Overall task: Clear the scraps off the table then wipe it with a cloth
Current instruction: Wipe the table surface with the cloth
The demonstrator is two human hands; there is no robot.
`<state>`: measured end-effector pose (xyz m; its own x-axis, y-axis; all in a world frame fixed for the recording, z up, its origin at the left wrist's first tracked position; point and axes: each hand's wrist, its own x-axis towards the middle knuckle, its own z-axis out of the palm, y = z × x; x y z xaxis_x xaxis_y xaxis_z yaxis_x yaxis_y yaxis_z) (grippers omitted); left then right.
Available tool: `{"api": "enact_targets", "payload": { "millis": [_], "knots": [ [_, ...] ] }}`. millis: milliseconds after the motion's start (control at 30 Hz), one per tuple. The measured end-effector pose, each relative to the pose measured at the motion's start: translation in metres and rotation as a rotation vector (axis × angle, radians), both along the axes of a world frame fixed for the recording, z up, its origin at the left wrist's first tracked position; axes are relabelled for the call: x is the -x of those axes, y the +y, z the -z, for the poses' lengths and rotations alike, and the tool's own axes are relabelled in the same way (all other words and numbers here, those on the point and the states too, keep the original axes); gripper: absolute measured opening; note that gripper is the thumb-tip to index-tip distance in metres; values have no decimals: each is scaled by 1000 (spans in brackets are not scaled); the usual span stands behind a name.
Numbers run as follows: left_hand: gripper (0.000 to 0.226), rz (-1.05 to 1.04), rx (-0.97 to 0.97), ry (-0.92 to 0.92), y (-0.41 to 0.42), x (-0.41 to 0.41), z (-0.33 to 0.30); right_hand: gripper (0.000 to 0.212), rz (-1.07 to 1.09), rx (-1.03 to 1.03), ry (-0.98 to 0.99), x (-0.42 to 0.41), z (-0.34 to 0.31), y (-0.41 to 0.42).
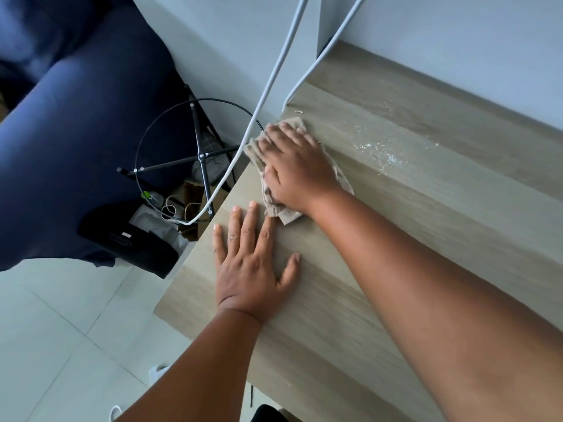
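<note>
Forearms, both bare, are reaching in from bottom of view across wood-grain counter (pixel 396 239). Left hand (pixel 253 266) is resting flat on counter nr its left edge, fingers straight and spread, holding nothing. Right hand (pixel 292 166) is pressing flat on beige cloth (pixel 286 216) at far left corner of counter, fingers straight, not curled round it; cloth is bunching out from under palm on both sides and slightly overhanging counter edge. One small pale scrap (pixel 299 111) is lying on counter just beyond cloth, nr where white cable (pixel 268 86) is crossing the edge. Wet streaks/droplets (pixel 384 144) are glistening on far-right part of counter, well apart from cloth. Off counter, lower left: black wire-ring stand (pixel 201 156), dark blue upholstery (pixel 91 117), tiled floor (pixel 61 345). Status, est.: scrap-clearing looks nearly done, w/ that one bit left as far as visible; wiping stage is under way at corner. Remaining, est.: sweep last scrap off, then pass cloth over wet patch and rest of surface; nr-side counter is partly hidden by arms, so cannot tell if clean.
</note>
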<state>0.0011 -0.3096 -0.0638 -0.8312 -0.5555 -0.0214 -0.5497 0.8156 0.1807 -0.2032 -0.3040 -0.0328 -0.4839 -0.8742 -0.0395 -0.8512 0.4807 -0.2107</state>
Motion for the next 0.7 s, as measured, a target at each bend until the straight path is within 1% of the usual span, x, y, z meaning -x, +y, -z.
{"api": "enact_targets", "payload": {
  "millis": [67, 133, 167, 233, 300, 367, 433, 533, 633, 700],
  "knots": [
    [81, 3, 4, 6, -1, 0, 0, 58, -125, 7, 1, -3, 1, 24],
    [80, 4, 3, 5, -2, 0, 0, 57, -167, 28, -2, -1, 3, 51],
    [80, 3, 1, 4, -2, 0, 0, 58, -140, 38, -2, 4, 3, 60],
    [81, 3, -2, 1, -2, 0, 0, 61, -15, 33, -4, 11, 2, 61],
    [81, 6, -4, -4, -1, 0, 0, 63, 115, 8, 1, 15, -1, 45],
    [81, -1, -8, -5, -1, 0, -1, 62, 159, 1, 5, 16, -3, 22],
    [81, -3, -14, -9, -1, 0, -2, 60, 126, 2, -7, 11, -3, 3],
    [81, 3, -15, -17, -1, 0, -3, 60, 2, -1, -13, -3, -3, 0],
    [82, 8, -25, -7, -2, 0, -5, 58, -125, 18, -24, -22, -2, 40],
    [82, 8, -28, -7, -2, -1, -5, 56, -146, 32, -39, -33, 0, 82]
  ]
}}
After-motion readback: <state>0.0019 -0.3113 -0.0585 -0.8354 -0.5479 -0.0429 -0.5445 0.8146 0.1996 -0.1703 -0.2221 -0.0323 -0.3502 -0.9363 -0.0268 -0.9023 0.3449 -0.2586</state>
